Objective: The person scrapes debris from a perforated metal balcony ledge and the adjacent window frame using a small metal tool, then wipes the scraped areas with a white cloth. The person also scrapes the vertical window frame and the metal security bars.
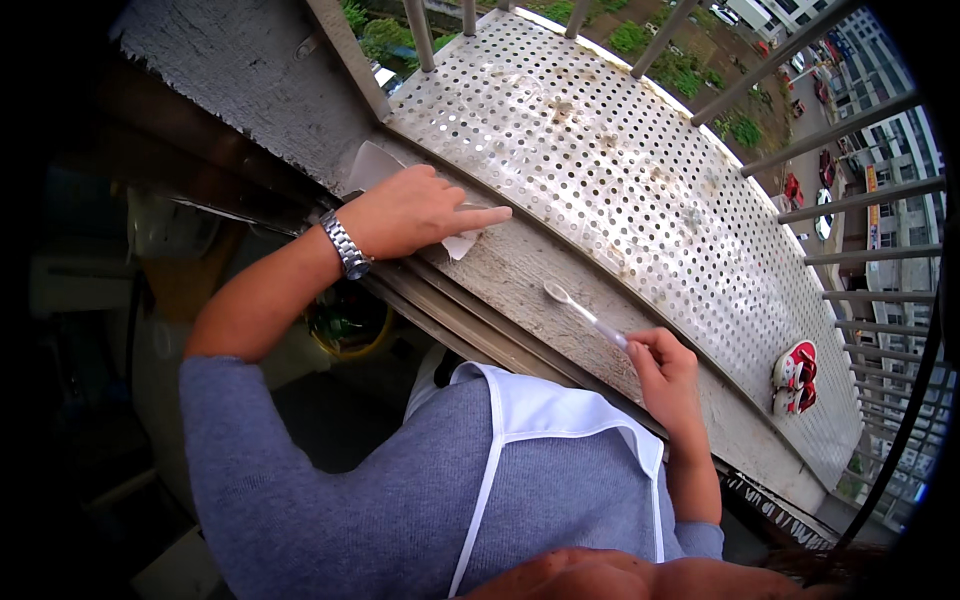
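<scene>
My left hand (pixel 415 212), with a metal watch (pixel 345 245) at the wrist, rests over the concrete ledge. Its index finger points right while the others curl down onto a thin white piece of paper or cloth (pixel 372 166), which shows on both sides of the hand. In my right hand (pixel 668 375), pinched near its end, is a slim white tool (pixel 590 315) with a pale see-through handle. Its small oval head points up-left over the ledge (pixel 530 265); whether it is a toothbrush or a spoon I cannot tell.
A perforated metal platform (pixel 600 170) lies beyond the ledge, bounded by metal bars (pixel 800 130). Red and white shoes (pixel 795 378) stand on it at the right. Window tracks (pixel 470 318) run along the near side. A yellow-rimmed container (pixel 380 340) sits below left.
</scene>
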Demonstrator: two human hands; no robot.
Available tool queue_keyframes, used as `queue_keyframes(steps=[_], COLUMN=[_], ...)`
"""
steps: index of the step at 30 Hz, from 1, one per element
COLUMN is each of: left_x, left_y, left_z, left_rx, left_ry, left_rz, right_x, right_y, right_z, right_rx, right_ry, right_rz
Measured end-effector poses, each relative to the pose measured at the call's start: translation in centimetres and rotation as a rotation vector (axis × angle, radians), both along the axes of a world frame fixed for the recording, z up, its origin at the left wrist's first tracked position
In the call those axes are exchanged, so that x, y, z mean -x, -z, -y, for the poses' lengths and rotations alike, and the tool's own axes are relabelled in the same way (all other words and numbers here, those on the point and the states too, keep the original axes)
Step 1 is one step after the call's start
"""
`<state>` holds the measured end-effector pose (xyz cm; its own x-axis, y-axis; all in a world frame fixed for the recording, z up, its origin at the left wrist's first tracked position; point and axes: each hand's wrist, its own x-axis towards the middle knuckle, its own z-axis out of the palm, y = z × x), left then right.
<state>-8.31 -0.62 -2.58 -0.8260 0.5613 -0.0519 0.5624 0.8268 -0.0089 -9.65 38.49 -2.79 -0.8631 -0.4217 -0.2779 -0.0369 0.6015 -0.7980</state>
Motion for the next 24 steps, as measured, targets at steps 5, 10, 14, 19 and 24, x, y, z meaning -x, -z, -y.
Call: queue_keyframes(steps=[5, 10, 14, 19, 24], left_x=[0.1, 0.5, 0.1, -0.3, 0.1], left_y=[0.0, -0.5, -0.3, 0.3, 0.2], left_z=[0.0, -0.2, -0.2, -0.2, -0.1], left_rx=[0.024, 0.043, 0.049, 0.006, 0.008], left_ry=[0.001, 0.001, -0.005, -0.029, -0.004], left_rz=[-0.02, 0.006, -0.007, 0.014, -0.032], right_x=[-0.1, 1.0, 1.6, 1.3, 0.3], right_y=[0.7, 2.4, 0.8, 1.0, 0.9], right_z=[2.5, 10.2, 9.8, 3.2, 6.3], right_rx=[-0.03, 0.127, 0.161, 0.007, 0.023], right_ry=[-0.045, -0.166, -0.134, -0.005, -0.127], right_rz=[-0.035, -0.16, -0.132, -0.041, -0.083])
